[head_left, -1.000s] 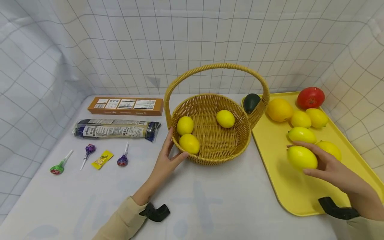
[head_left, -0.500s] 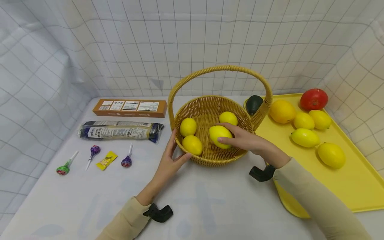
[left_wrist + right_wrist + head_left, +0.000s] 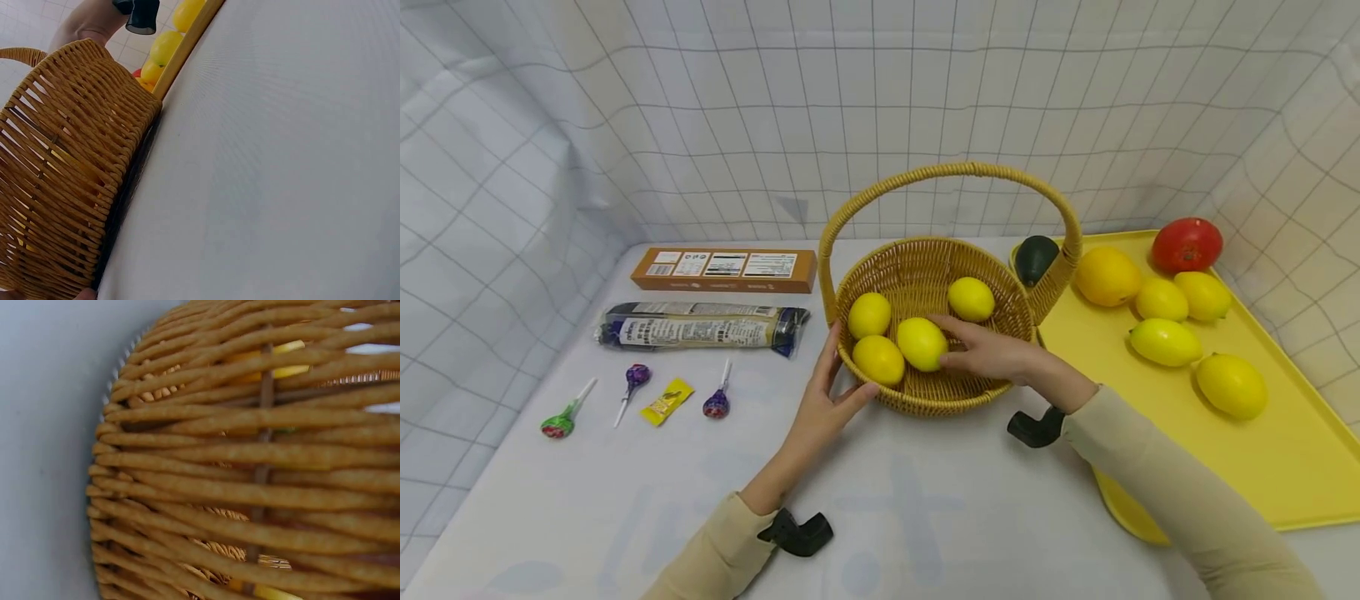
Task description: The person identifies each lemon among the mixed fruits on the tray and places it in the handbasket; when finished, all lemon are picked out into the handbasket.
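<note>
A wicker basket with a tall arched handle stands mid-table. My left hand rests against its outer left front, thumb and fingers spread along the wall. In the left wrist view, fingertips show at the basket's lower edge. Reaching over the right rim, my right hand has thumb and fingertips at the right side of a lemon, without wrapping it. That lemon sits inside next to two more, a rear lemon and a front lemon. Another lemon lies at the back right.
On the right, a yellow tray bears several lemons, an orange fruit, a red fruit and a dark green fruit. Leftward lie a brown box, a wrapped package, several lollipops and a yellow candy packet.
My right hand has carried a lemon from the tray into the basket. The lemon now lies farther left, with the fingers loosened at its side. The left hand has stayed against the basket.
</note>
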